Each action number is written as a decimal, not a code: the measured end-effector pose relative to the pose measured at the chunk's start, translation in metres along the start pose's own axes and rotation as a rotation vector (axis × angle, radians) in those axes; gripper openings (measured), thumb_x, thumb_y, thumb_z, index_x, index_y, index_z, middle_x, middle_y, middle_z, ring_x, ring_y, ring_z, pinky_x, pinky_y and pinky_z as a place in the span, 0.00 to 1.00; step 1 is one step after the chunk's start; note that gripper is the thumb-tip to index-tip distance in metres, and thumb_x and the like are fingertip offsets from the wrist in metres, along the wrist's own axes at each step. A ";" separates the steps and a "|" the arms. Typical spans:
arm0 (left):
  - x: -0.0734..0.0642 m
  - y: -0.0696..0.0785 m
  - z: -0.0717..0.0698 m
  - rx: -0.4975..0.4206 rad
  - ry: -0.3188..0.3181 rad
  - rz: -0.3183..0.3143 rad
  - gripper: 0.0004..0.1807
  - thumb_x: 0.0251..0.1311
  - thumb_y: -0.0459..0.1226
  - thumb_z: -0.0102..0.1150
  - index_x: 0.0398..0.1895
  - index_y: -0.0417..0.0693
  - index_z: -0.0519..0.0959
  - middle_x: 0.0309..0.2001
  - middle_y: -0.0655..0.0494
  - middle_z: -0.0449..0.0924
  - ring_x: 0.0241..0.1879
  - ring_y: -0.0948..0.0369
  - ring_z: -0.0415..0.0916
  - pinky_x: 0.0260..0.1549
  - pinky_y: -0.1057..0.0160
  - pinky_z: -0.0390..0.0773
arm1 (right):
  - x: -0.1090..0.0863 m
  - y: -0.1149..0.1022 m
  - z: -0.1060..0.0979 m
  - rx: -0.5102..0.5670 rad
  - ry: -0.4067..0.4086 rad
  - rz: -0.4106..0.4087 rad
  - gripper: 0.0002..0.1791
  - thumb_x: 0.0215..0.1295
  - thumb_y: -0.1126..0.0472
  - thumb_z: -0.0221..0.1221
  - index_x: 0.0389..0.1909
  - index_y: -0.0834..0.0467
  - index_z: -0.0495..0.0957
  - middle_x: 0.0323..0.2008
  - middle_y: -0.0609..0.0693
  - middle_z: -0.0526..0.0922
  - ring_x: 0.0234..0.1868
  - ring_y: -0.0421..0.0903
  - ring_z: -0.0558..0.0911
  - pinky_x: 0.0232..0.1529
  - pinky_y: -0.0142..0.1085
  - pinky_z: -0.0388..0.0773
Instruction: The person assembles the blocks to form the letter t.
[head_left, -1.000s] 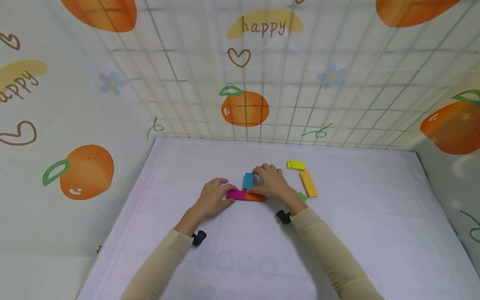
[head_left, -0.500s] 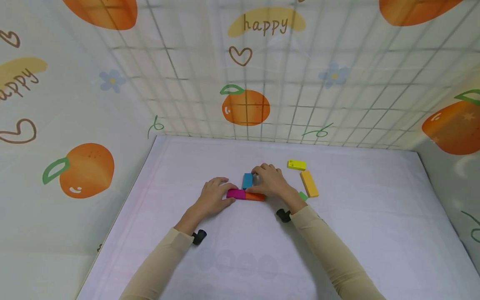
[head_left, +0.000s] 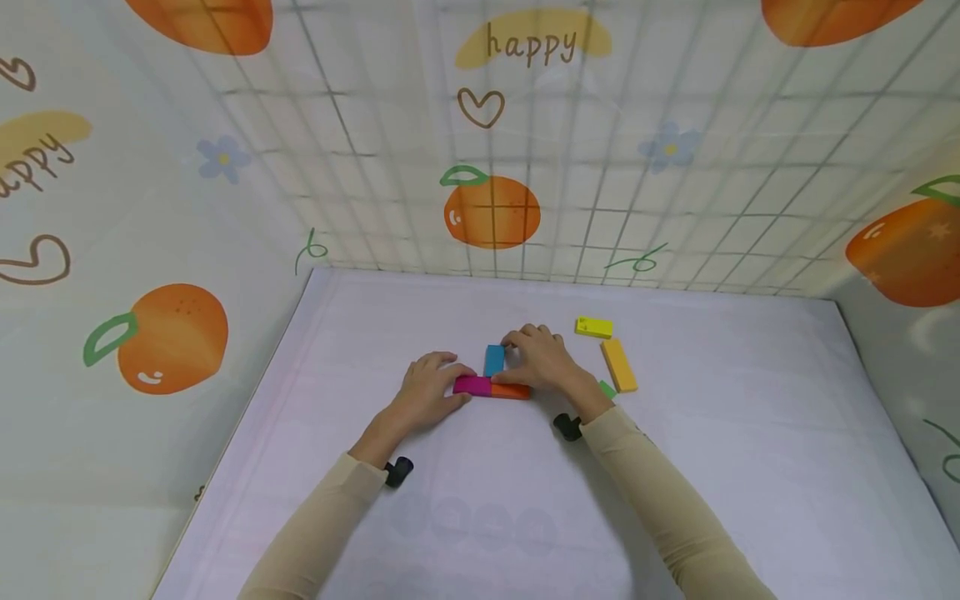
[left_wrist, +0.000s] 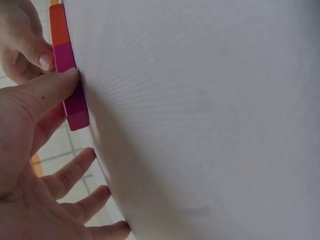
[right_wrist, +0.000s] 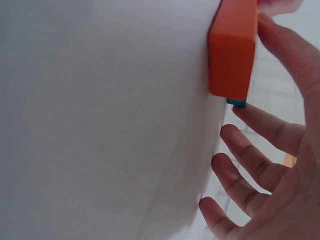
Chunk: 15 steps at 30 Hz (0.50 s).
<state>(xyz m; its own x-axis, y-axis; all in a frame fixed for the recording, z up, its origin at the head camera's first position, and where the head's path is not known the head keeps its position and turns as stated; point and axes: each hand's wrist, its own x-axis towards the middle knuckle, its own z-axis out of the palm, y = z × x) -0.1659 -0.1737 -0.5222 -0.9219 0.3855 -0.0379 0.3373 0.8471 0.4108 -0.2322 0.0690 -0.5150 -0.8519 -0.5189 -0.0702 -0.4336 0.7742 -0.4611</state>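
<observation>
I find one change: since the earlier frame, the blue block [head_left: 494, 360] has slid slightly toward 9 o'clock. It lies at 12 o'clock of the joint between magenta block [head_left: 474, 386] and orange block [head_left: 512, 392], more nearly centred; I judge this fine alignment. The left hand [head_left: 429, 393] pinches the magenta block. The right hand [head_left: 546, 362] has its fingers loosely spread, index touching the blue block. Unchanged toward 2 o'clock on the counter [head_left: 480, 492]: yellow block [head_left: 594, 327] and amber block [head_left: 619, 365].
</observation>
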 end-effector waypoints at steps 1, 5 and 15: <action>0.000 0.000 0.000 -0.003 0.001 -0.002 0.19 0.64 0.45 0.66 0.59 0.60 0.80 0.67 0.46 0.68 0.70 0.47 0.57 0.65 0.38 0.58 | 0.000 0.000 0.000 0.000 0.000 0.001 0.39 0.52 0.31 0.68 0.59 0.51 0.78 0.56 0.54 0.76 0.56 0.55 0.70 0.56 0.56 0.67; 0.000 0.002 -0.001 -0.011 0.007 -0.007 0.20 0.64 0.45 0.67 0.59 0.60 0.80 0.68 0.46 0.68 0.70 0.47 0.57 0.66 0.38 0.57 | 0.000 0.000 -0.001 -0.002 -0.002 0.005 0.39 0.52 0.32 0.68 0.60 0.51 0.78 0.56 0.54 0.76 0.56 0.56 0.70 0.57 0.57 0.67; -0.001 0.002 -0.002 -0.009 0.002 -0.006 0.19 0.64 0.45 0.66 0.59 0.60 0.80 0.68 0.46 0.68 0.70 0.47 0.57 0.66 0.38 0.57 | 0.000 -0.001 -0.001 0.005 -0.017 0.020 0.39 0.52 0.32 0.68 0.60 0.51 0.78 0.56 0.54 0.76 0.56 0.55 0.70 0.58 0.57 0.66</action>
<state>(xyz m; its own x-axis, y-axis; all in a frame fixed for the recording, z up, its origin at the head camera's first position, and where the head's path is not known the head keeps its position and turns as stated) -0.1645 -0.1735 -0.5199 -0.9245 0.3793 -0.0386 0.3296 0.8461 0.4189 -0.2320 0.0681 -0.5135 -0.8551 -0.5099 -0.0943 -0.4154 0.7824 -0.4640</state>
